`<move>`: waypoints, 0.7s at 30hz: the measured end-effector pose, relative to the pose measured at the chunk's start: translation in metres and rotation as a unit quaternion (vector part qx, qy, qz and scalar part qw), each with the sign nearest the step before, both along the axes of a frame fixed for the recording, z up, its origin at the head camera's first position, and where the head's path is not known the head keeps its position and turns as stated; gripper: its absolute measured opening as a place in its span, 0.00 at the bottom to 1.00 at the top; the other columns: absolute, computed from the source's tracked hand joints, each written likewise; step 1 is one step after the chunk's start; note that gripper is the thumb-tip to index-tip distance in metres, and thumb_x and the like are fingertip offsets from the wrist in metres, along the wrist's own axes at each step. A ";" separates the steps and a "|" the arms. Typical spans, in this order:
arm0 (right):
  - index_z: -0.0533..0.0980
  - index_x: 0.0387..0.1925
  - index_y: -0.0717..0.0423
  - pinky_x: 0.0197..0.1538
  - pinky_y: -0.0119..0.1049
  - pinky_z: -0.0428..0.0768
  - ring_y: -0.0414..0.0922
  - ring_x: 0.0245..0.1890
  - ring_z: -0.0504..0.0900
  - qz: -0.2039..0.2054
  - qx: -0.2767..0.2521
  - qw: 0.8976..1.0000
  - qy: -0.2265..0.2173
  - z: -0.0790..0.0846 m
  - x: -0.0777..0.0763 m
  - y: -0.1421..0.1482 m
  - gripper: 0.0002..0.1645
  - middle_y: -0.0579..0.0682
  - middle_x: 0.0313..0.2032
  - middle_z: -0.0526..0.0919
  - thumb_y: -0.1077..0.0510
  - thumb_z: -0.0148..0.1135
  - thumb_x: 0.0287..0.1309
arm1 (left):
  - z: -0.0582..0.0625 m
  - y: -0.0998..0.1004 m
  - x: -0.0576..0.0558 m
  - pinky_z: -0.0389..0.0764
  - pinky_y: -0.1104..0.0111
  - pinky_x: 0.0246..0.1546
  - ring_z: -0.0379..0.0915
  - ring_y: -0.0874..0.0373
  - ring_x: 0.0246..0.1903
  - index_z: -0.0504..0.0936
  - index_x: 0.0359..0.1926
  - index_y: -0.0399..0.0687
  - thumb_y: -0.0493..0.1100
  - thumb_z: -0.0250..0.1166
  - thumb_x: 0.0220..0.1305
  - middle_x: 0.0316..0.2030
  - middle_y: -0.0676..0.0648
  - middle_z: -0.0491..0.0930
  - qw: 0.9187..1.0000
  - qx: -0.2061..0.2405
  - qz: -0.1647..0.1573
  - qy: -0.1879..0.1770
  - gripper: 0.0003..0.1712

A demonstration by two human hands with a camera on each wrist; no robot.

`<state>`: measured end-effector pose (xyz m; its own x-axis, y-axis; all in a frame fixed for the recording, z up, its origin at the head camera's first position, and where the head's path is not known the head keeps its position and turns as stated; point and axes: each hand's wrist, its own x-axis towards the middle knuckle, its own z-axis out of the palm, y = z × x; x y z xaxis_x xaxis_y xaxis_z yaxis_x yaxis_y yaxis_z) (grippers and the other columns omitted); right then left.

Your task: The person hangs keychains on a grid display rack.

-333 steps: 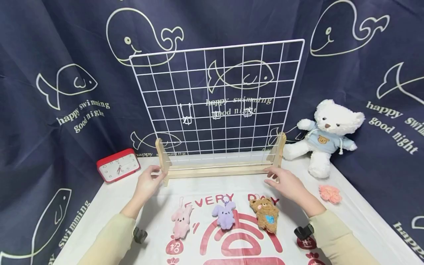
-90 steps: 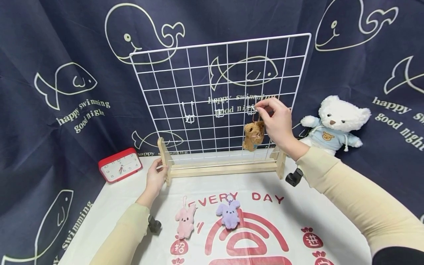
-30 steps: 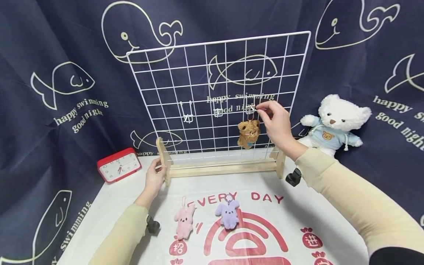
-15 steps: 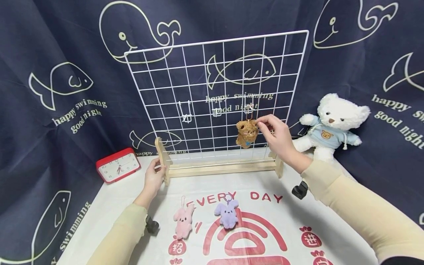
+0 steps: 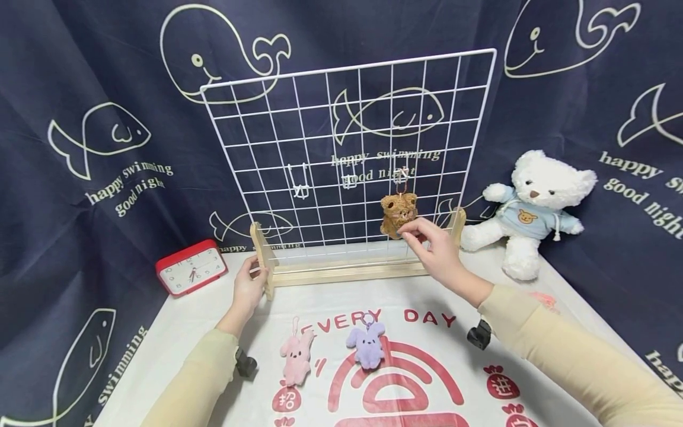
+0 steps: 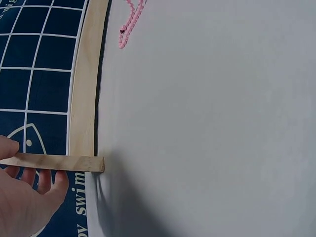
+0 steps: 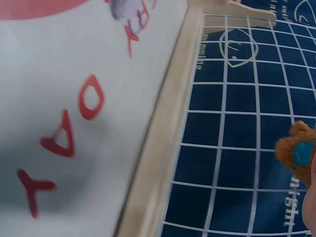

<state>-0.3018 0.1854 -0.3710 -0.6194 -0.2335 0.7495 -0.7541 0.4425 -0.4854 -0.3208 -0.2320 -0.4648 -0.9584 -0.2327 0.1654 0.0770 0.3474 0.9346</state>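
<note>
A brown bear plush keychain (image 5: 393, 209) hangs by its chain from the right-hand white hook (image 5: 401, 173) on a white wire grid panel (image 5: 348, 112). My right hand (image 5: 441, 256) pinches the lower part of the bear between thumb and forefinger; in the right wrist view the bear's blue patch (image 7: 302, 153) shows beside a finger at the edge. With fingers on one side and thumb on the other, my left hand (image 6: 32, 205) grips the wooden left end support (image 6: 59, 162) of the grid's stand. A pink rabbit plush keychain (image 5: 296, 360) and a purple plush keychain (image 5: 369, 350) lie on the table.
Two more white hooks, a left hook (image 5: 300, 188) and a middle hook (image 5: 349, 179), hold nothing. A red alarm clock (image 5: 191, 268) stands at left. A white teddy bear (image 5: 525, 216) sits at right, near a coral-pink item (image 5: 545, 301) partly covered by the sleeve.
My right hand has hung the bear on the right-hand hook, let go near the hook and moved down to the bear's lower body. My left hand has stayed on the stand.
</note>
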 end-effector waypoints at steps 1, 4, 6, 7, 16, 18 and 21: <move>0.82 0.43 0.61 0.38 0.23 0.79 0.39 0.35 0.78 0.000 0.004 1.000 -0.007 -0.003 0.001 -0.001 0.07 0.50 0.36 0.84 0.69 0.61 0.68 | 0.000 0.000 0.000 0.75 0.48 0.65 0.69 0.34 0.62 0.67 0.70 0.35 0.32 0.57 0.72 0.62 0.30 0.72 1.000 0.000 0.002 0.000 0.26; 0.82 0.44 0.60 0.38 0.28 0.81 0.40 0.36 0.79 0.001 0.014 0.999 -0.031 -0.015 0.004 -0.004 0.07 0.49 0.37 0.84 0.67 0.60 0.69 | -0.001 0.001 -0.001 0.75 0.48 0.65 0.69 0.35 0.62 0.68 0.70 0.36 0.32 0.57 0.72 0.62 0.30 0.72 1.000 0.000 0.005 0.001 0.27; 0.82 0.44 0.60 0.38 0.30 0.83 0.41 0.36 0.79 0.006 0.016 0.998 -0.053 -0.022 0.006 -0.006 0.07 0.50 0.37 0.85 0.67 0.61 0.69 | -0.001 0.001 -0.001 0.76 0.49 0.64 0.70 0.35 0.61 0.68 0.69 0.36 0.32 0.58 0.71 0.62 0.30 0.72 1.000 0.002 0.007 0.003 0.27; 0.82 0.45 0.59 0.38 0.32 0.84 0.41 0.36 0.80 0.011 0.018 0.997 -0.068 -0.026 0.007 -0.008 0.07 0.50 0.38 0.85 0.66 0.61 0.69 | -0.002 0.001 -0.001 0.77 0.48 0.64 0.70 0.35 0.61 0.68 0.69 0.36 0.32 0.58 0.70 0.62 0.30 0.72 1.000 0.002 0.008 0.004 0.27; 0.83 0.44 0.59 0.38 0.36 0.85 0.40 0.37 0.80 0.065 0.069 0.981 -0.169 -0.062 0.016 -0.027 0.06 0.46 0.38 0.86 0.64 0.64 0.67 | -0.003 0.000 -0.002 0.77 0.48 0.63 0.71 0.35 0.61 0.69 0.69 0.37 0.30 0.59 0.68 0.62 0.30 0.73 1.000 0.000 0.012 0.003 0.29; 0.83 0.44 0.60 0.37 0.36 0.84 0.40 0.37 0.80 0.079 0.078 0.977 -0.182 -0.070 0.017 -0.030 0.07 0.44 0.38 0.85 0.62 0.66 0.66 | -0.003 0.000 -0.003 0.77 0.48 0.64 0.70 0.34 0.61 0.68 0.70 0.36 0.30 0.59 0.68 0.61 0.30 0.72 1.000 0.002 0.011 0.004 0.29; 0.83 0.44 0.60 0.37 0.36 0.83 0.39 0.37 0.79 0.103 0.093 0.970 -0.198 -0.082 0.019 -0.034 0.08 0.43 0.36 0.83 0.60 0.66 0.65 | -0.002 0.000 -0.002 0.76 0.48 0.64 0.70 0.35 0.61 0.68 0.70 0.37 0.29 0.59 0.68 0.62 0.30 0.72 1.000 0.002 0.011 0.002 0.29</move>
<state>-0.2830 0.1515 -0.4530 -0.7762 -0.4916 0.3947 -0.6061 0.4094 -0.6819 -0.3228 -0.2315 -0.4671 -0.9526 -0.2538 0.1681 0.0731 0.3453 0.9356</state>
